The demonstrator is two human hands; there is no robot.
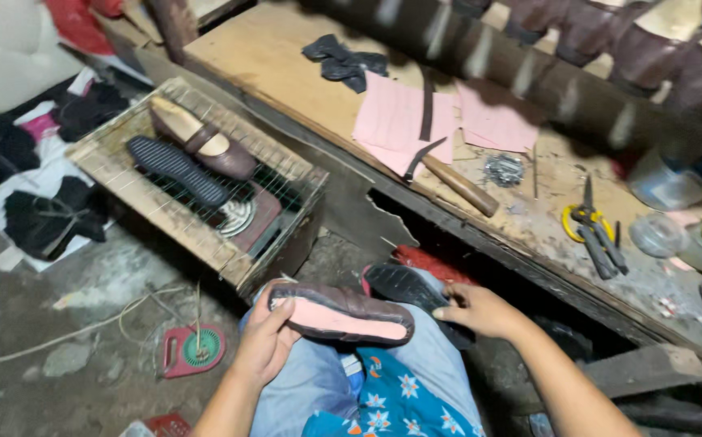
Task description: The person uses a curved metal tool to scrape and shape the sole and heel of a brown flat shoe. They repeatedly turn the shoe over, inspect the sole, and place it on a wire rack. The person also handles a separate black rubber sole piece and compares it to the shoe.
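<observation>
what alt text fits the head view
Seen from above, a person's left hand holds a brown shoe upper, pink underside up, on their lap, while the right hand touches a black sole beside it. Ahead, a wire-topped box bears another shoe and sole, and a workbench holds a knife and pliers.

The floor [60,324] was bare, grey and stained, with a pale cord [84,328] trailing across it. A long wooden workbench [286,57] ran diagonally through the room; its top was worn and scuffed, and its front edge was broken, leaving a dark gap beneath. Beside the bench stood a low wooden crate [116,166] topped with wire mesh. Dark and white fabric scraps [35,202] lay heaped on the floor at the left. Lighting was dim and uneven, brightest on the bench top. No windows or walls were discernible.
</observation>
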